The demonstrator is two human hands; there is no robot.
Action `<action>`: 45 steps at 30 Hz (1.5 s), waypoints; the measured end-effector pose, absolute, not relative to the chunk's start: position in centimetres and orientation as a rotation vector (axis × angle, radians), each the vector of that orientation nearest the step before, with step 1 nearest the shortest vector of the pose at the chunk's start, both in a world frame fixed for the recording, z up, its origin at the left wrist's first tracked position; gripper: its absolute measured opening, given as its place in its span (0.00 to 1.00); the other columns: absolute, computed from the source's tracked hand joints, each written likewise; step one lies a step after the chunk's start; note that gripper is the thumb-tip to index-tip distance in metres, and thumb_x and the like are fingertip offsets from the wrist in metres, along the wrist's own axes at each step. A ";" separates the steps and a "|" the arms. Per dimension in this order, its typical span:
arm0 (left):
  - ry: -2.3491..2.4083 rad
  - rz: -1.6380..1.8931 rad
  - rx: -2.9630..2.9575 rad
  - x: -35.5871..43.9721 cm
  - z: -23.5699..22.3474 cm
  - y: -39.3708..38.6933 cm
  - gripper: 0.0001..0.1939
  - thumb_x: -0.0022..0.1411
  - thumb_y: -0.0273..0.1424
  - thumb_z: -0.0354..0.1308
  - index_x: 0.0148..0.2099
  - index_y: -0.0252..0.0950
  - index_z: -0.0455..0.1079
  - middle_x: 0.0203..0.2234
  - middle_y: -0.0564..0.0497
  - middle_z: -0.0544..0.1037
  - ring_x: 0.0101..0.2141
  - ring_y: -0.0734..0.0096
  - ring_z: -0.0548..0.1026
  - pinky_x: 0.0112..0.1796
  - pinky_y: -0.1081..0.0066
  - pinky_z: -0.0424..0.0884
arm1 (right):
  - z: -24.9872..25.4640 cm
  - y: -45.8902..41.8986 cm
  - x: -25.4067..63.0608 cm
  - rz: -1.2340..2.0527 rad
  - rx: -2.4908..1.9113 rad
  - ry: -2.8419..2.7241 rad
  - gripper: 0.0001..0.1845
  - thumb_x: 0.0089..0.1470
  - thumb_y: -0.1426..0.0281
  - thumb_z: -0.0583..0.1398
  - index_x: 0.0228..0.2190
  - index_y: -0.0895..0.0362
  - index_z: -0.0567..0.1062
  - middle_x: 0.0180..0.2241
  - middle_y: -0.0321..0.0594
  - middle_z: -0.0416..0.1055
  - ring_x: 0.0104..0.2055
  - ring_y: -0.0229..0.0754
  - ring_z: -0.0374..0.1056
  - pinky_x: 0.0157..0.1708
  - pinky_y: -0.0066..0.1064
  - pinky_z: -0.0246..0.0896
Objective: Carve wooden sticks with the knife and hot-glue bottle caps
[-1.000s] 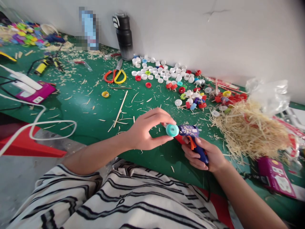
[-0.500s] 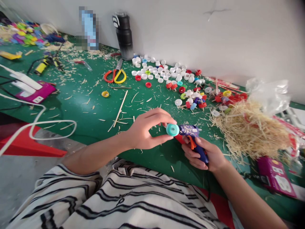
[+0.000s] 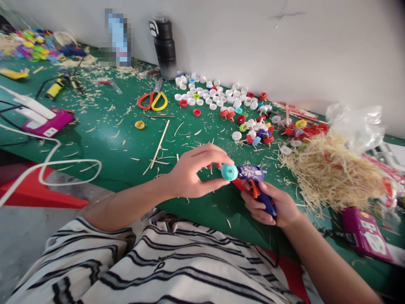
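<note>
Between thumb and fingertips, my left hand (image 3: 201, 171) pinches a turquoise bottle cap (image 3: 229, 172). My right hand (image 3: 272, 202) is wrapped around the handle of a dark blue hot glue gun (image 3: 251, 173) with an orange trigger. The gun's front end points left at the cap; its nozzle is hidden behind or against the cap, so I cannot tell whether they touch. Wood shavings cling to the top of the gun. Beyond my hands lie many loose bottle caps (image 3: 218, 100), mostly white and red, some with sticks in them.
Scissors (image 3: 153, 101), a yellow cap (image 3: 139, 125) and a thin wooden stick (image 3: 160, 144) lie on the green table (image 3: 104, 143). A black bottle (image 3: 164, 48) stands by the wall. Wood strips (image 3: 341, 177) are heaped right, near a magenta power strip (image 3: 367, 234); another power strip (image 3: 61, 122) with white cables is left.
Both hands hold almost still, with the cap and the glue gun in the same place. At the far left edge, a yellow object has shifted slightly from its position one second ago.
</note>
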State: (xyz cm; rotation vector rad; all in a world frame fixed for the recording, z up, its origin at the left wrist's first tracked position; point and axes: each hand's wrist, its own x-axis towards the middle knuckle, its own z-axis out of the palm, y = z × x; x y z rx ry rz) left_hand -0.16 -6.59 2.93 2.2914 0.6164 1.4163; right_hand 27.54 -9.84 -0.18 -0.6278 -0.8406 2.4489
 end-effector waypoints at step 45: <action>0.656 1.440 2.013 -0.7 2.5 -6.6 0.19 0.59 0.29 0.63 0.52 0.39 0.66 0.42 0.47 0.76 0.38 0.69 0.76 0.33 0.69 0.76 | 0.9 -10.0 27.2 2.250 -0.813 -0.855 0.14 0.61 0.55 0.58 0.37 0.53 0.67 0.21 0.27 0.58 0.12 0.29 0.47 0.08 0.21 0.44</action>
